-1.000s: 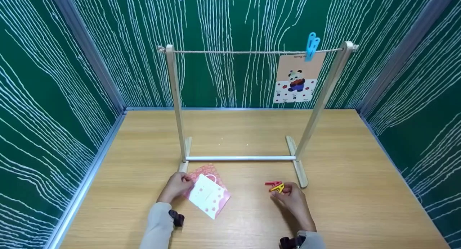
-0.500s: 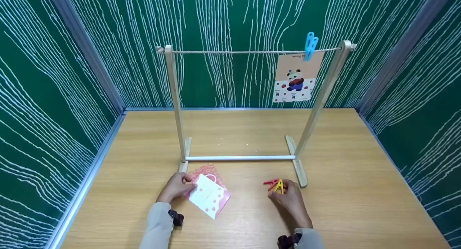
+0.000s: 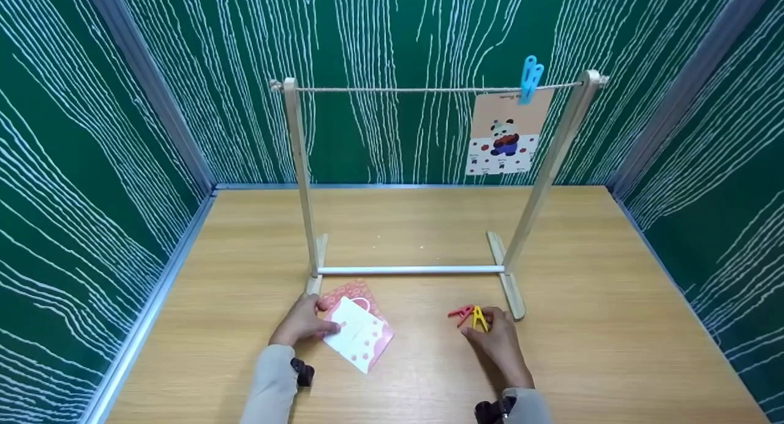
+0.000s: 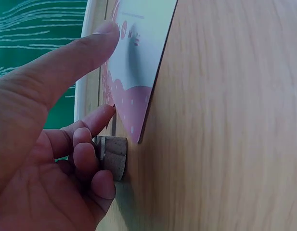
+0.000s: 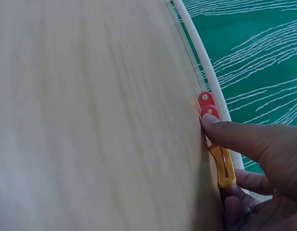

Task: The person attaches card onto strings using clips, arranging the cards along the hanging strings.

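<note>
My left hand [image 3: 300, 323] is at the left edge of a white and pink card [image 3: 352, 344], which overlaps a red-pink patterned card [image 3: 349, 289] on the table. In the left wrist view, the thumb [image 4: 102, 45] reaches over the card's face, its shadow falling on it, and the index finger points at the edge; the other fingers curl loosely. With my right hand [image 3: 502, 341] I pinch a yellow clothespin [image 3: 478, 318] close over the table. A red clothespin [image 3: 462, 312] lies right beside it, and the thumb tip overlaps it in the right wrist view [image 5: 206, 100].
A wooden rack with a white crossbar [image 3: 410, 269] and a stretched rope [image 3: 392, 89] stands before me. On the rope's right side, a blue clothespin [image 3: 530, 79] holds a panda card [image 3: 505, 148]. Green panels with white lines [image 3: 343, 19] enclose the wooden table [image 3: 582, 326].
My left thumb has slid right and down over the white card, away from the index finger. The yellow clothespin has turned from lying flat to legs down in my right hand.
</note>
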Tool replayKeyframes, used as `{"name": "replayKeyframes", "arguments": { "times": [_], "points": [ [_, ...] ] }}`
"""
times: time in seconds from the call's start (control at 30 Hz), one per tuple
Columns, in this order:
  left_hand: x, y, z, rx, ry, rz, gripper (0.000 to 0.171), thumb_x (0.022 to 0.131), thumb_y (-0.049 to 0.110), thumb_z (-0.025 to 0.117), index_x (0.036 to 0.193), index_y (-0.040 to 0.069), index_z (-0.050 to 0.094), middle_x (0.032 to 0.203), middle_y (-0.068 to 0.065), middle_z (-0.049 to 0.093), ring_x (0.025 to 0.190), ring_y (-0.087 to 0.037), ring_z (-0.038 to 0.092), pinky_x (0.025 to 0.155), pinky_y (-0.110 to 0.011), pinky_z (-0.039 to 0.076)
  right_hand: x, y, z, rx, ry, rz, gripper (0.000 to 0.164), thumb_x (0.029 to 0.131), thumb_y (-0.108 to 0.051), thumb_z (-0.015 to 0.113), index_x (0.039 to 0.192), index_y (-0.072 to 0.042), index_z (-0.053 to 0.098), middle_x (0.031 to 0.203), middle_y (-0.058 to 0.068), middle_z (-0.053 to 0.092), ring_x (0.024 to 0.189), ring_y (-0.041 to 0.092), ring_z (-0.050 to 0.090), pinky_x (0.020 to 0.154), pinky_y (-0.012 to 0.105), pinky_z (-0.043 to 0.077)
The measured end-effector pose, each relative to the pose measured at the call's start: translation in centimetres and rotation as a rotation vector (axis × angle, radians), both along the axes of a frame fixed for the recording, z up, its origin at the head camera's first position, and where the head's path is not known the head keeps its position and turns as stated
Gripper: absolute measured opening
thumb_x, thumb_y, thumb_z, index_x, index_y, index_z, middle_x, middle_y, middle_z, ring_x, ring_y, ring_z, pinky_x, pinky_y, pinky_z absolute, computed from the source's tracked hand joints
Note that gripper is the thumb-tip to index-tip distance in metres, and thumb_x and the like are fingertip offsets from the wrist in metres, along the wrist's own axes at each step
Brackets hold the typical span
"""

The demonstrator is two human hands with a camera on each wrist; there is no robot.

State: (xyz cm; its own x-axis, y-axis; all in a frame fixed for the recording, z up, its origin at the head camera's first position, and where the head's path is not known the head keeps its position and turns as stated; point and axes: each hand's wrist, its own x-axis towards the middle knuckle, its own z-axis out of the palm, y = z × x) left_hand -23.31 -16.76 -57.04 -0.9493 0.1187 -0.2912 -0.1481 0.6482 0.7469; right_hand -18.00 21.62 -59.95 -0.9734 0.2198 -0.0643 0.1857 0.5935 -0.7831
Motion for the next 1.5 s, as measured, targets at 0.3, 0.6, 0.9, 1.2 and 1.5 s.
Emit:
{"name": "replayKeyframes", "arguments": {
  "times": [0.3, 0.6, 0.9, 1.2, 1.5],
  "points": [
    [0.5, 0.3, 0.0, -0.038, -0.003, -0.001, 0.047, 0.068, 0.007, 0.085, 0.103, 0.001, 0.054, 0.101, -0.011, 0.046, 0.083, -0.022, 0.051, 0.065, -0.028, 0.043, 0.0, 0.5, 0.1, 0.001, -0.09, -0.018, 0.044, 0.078, -0.016, 0.077, 0.105, 0.011, 0.056, 0.101, 0.02, 0.047, 0.085, 0.025, 0.046, 0.069, 0.028, 0.035],
    [0.7, 0.2, -0.3, -0.071, 0.046, -0.017, 0.045, 0.067, 0.008, 0.085, 0.101, 0.002, 0.055, 0.1, -0.011, 0.049, 0.087, -0.023, 0.05, 0.071, -0.03, 0.044, 0.0, 0.4, 0.4, -0.036, -0.133, -0.037, 0.04, 0.078, -0.015, 0.077, 0.103, 0.009, 0.058, 0.102, 0.019, 0.046, 0.085, 0.024, 0.047, 0.067, 0.027, 0.037],
    [0.3, 0.6, -0.6, -0.097, 0.137, -0.013, 0.042, 0.073, 0.015, 0.082, 0.101, 0.002, 0.053, 0.1, -0.011, 0.052, 0.09, -0.023, 0.051, 0.083, -0.039, 0.046, 0.1, 0.7, 0.4, -0.027, -0.078, -0.037, 0.04, 0.075, -0.016, 0.078, 0.1, 0.011, 0.061, 0.098, 0.018, 0.048, 0.082, 0.023, 0.048, 0.065, 0.026, 0.037],
    [-0.2, 1.1, -0.6, -0.096, 0.127, 0.012, 0.039, 0.075, 0.014, 0.081, 0.103, 0.002, 0.056, 0.102, -0.01, 0.05, 0.092, -0.023, 0.05, 0.085, -0.04, 0.045, 0.1, 0.8, 0.4, -0.027, -0.092, -0.047, 0.038, 0.077, -0.015, 0.077, 0.1, 0.01, 0.06, 0.101, 0.02, 0.047, 0.084, 0.025, 0.049, 0.066, 0.026, 0.038],
    [0.0, 1.2, -0.6, -0.129, 0.107, 0.036, 0.03, 0.078, 0.011, 0.079, 0.098, 0.003, 0.057, 0.096, -0.008, 0.044, 0.085, -0.021, 0.047, 0.075, -0.032, 0.04, 0.0, 0.6, 0.1, -0.038, -0.088, -0.046, 0.036, 0.075, -0.013, 0.077, 0.098, 0.01, 0.061, 0.102, 0.021, 0.049, 0.085, 0.026, 0.051, 0.068, 0.027, 0.04]
  ]
}}
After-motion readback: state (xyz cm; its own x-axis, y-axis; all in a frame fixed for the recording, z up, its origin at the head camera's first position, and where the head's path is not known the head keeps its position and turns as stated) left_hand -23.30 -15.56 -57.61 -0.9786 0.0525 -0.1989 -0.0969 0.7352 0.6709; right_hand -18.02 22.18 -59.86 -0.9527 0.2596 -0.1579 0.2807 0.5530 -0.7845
